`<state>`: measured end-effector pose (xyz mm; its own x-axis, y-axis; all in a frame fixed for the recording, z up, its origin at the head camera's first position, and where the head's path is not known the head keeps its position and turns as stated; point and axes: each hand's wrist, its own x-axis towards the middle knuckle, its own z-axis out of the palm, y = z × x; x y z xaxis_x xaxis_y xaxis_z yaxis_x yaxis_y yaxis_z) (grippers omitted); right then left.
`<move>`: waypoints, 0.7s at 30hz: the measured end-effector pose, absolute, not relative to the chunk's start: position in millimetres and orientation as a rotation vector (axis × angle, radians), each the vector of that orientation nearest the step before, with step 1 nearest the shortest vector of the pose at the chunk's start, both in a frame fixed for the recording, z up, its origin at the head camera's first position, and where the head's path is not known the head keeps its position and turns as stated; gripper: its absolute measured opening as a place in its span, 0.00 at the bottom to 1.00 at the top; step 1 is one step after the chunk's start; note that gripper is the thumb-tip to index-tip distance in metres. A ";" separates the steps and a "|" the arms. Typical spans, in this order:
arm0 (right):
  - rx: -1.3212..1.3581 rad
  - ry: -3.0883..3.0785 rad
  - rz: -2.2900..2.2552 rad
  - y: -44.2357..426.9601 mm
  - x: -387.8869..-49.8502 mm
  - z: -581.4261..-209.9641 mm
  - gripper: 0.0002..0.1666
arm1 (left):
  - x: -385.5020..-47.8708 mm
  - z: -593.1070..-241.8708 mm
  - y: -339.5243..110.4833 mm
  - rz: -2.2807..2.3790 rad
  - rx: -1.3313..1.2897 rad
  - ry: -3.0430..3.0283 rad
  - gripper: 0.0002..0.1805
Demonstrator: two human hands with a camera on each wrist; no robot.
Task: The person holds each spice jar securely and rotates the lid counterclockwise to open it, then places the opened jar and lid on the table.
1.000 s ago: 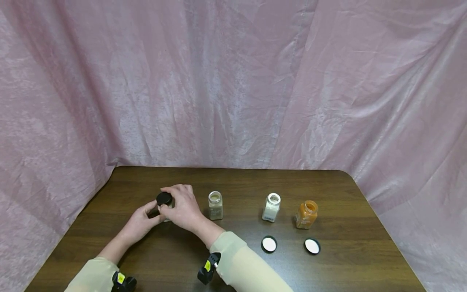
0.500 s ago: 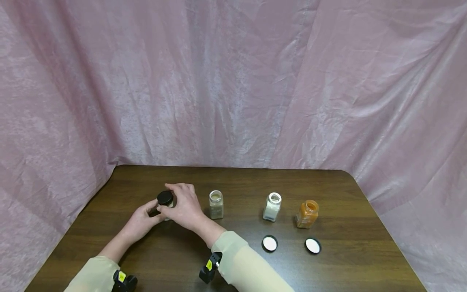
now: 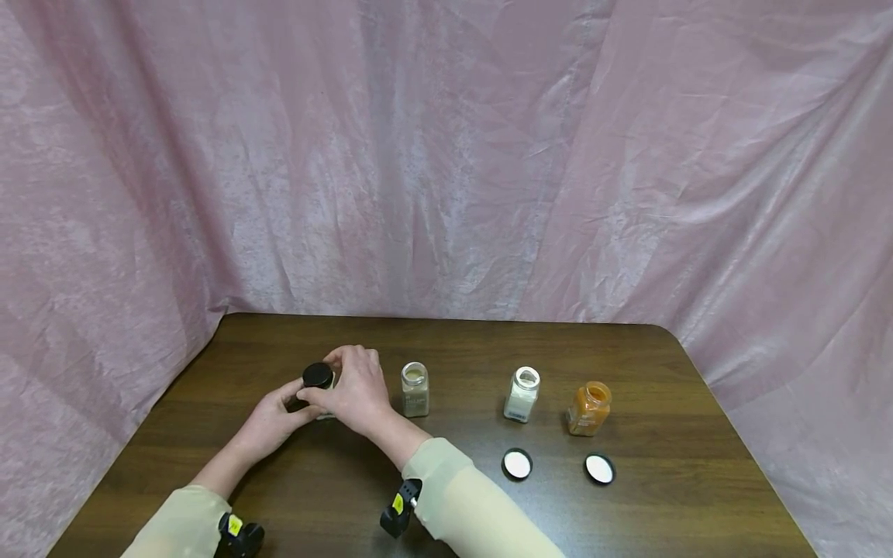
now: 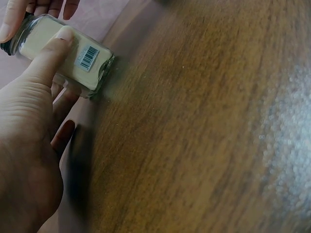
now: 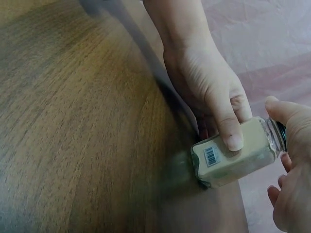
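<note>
A small square glass jar (image 5: 252, 138) of pale beige powder, with a barcode label on its side, stands at the left of the table. My left hand (image 3: 268, 422) grips its body, the thumb (image 4: 62, 39) lying along one face. On the jar's neck sits a black lid (image 3: 318, 375). My right hand (image 3: 359, 391) reaches across from the right and holds this lid by its edge between thumb and fingers. In the head view both hands hide most of the jar's body.
To the right stand lidless jars: one of greyish-beige powder (image 3: 415, 399), one of white powder (image 3: 522, 399) and one of orange powder (image 3: 589, 415). Two black lids, a nearer-centre lid (image 3: 517, 465) and a right lid (image 3: 599, 470), lie with white insides up on the wooden table (image 3: 663, 434).
The right hand's fingers have shifted round the lid's edge, away from its far left side, and the hand has turned slightly. My left hand keeps its grip on the jar.
</note>
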<state>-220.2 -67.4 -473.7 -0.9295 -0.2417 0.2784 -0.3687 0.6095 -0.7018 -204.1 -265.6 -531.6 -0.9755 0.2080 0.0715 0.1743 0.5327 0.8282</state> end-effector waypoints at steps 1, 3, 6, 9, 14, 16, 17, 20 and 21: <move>0.516 -2.675 1.220 -67.5 -220.5 -473.6 0.30 | -204.3 -531.6 -265.7 1.460 0.342 2.718 0.34; 0.525 -2.673 1.222 -67.8 -220.9 -473.5 0.29 | -205.0 -532.0 -265.3 1.465 0.349 2.714 0.35; 0.533 -2.674 1.225 -68.1 -221.0 -473.5 0.26 | -205.9 -532.6 -265.0 1.470 0.357 2.713 0.35; 0.544 -2.681 1.216 -67.9 -220.1 -473.2 0.24 | -206.2 -532.6 -265.2 1.460 0.367 2.724 0.35; 0.575 -2.687 1.188 -68.3 -217.5 -472.1 0.22 | -202.6 -527.4 -263.3 1.435 0.380 2.762 0.32; 0.581 -2.686 1.183 -68.8 -216.8 -471.8 0.23 | -202.8 -527.8 -263.6 1.430 0.377 2.766 0.33; 0.583 -2.685 1.182 -68.9 -216.6 -471.8 0.23 | -203.2 -528.1 -263.5 1.432 0.374 2.759 0.33; 0.590 -2.683 1.184 -69.2 -216.1 -471.9 0.26 | -206.7 -534.4 -266.2 1.441 0.369 2.746 0.35; 0.594 -2.684 1.184 -69.2 -216.1 -471.8 0.26 | -206.8 -534.5 -266.2 1.440 0.371 2.747 0.35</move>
